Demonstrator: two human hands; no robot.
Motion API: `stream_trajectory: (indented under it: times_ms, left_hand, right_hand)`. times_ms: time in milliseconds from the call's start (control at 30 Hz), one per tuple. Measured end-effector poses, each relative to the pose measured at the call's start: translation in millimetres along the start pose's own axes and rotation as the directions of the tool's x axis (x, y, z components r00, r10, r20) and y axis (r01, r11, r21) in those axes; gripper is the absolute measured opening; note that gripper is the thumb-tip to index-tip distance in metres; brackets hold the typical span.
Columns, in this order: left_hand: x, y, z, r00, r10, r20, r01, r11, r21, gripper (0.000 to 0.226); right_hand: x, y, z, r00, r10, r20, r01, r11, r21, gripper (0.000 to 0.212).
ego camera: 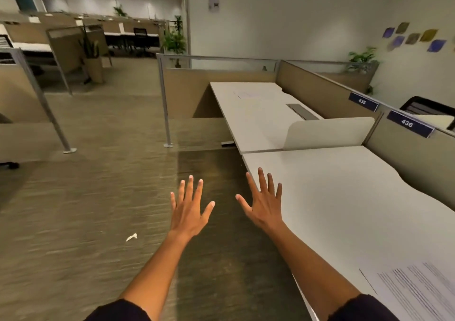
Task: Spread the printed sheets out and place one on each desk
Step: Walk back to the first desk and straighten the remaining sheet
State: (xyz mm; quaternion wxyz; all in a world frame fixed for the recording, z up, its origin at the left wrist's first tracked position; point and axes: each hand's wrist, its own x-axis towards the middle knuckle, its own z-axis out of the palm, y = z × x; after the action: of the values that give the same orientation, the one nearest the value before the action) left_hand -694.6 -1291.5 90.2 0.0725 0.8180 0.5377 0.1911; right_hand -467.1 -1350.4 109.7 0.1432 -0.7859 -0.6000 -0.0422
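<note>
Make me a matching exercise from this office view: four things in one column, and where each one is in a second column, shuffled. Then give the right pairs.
Things:
1. printed sheet
2. sign 436
3. paper scrap
4. left hand

Places:
A. lying on the carpet
B. near desk, bottom right corner of the view
C. spread open above the floor, holding nothing
D. on top of the partition behind the near desk

Pairs: 1-B, 2-D, 3-A, 4-C

Sheet (418, 293) on near desk (344, 197) (right)
</note>
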Motion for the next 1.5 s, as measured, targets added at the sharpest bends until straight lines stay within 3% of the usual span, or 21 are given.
stream_trajectory:
  times_ms: [433, 700, 1067, 1333, 1500]
  left_hand:
    - [317.3, -89.9, 1.4, 0.996, 0.088, 0.010, -0.088, 0.996, 0.027, 0.077]
    - [507.0, -146.9, 57.9, 0.995, 0.077, 0.062, -0.080, 0.996, 0.045, 0.076]
    - [761.0, -192.4, 116.8, 0.994, 0.055, 0.089, -0.058, 0.998, 0.028, 0.078]
    - [952.2, -234.3, 191.9, 0.977, 0.120, 0.176, -0.119, 0.993, -0.015, 0.077]
    - [1082.0, -262.4, 203.9, 0.962, 0.202, 0.185, -0.201, 0.979, -0.025, 0.076]
  right_hand:
    - [309.2, -45.1, 62.9, 0.995, 0.095, -0.032, -0.094, 0.995, 0.031, 0.081]
    - [503.7, -39.4, 140.7, 0.992, 0.123, 0.012, -0.123, 0.991, 0.048, 0.082]
    - [762.7, -40.7, 188.9, 0.991, 0.133, 0.027, -0.135, 0.988, 0.069, 0.086]
    - [928.8, -15.8, 256.0, 0.970, 0.240, 0.026, -0.240, 0.971, -0.010, 0.086]
    - [1031.0, -12.6, 277.0, 0.934, 0.358, -0.018, -0.358, 0.934, 0.010, 0.084]
